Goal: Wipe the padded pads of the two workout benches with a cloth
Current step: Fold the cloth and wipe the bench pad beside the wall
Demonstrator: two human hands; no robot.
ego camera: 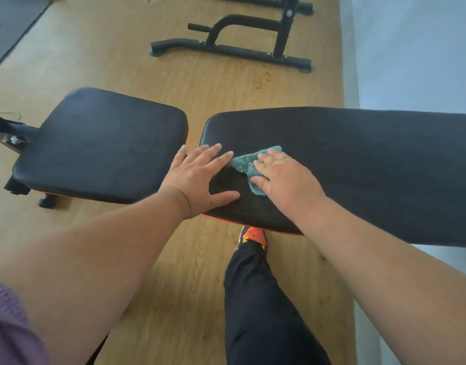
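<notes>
We noted right hand [284, 177], fingers flat, pressing cloth [243, 164] on long pad [371, 159]; left hand [197, 177], fingers spread wide, at its 9 o'clock.

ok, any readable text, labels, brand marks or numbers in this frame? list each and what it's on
None readable.
Bench frame bracket left of the seat pad: a small pale mark, too blurred to read.
Long back pad, teal cloth, shoe and black floor stand: no print visible.
</notes>
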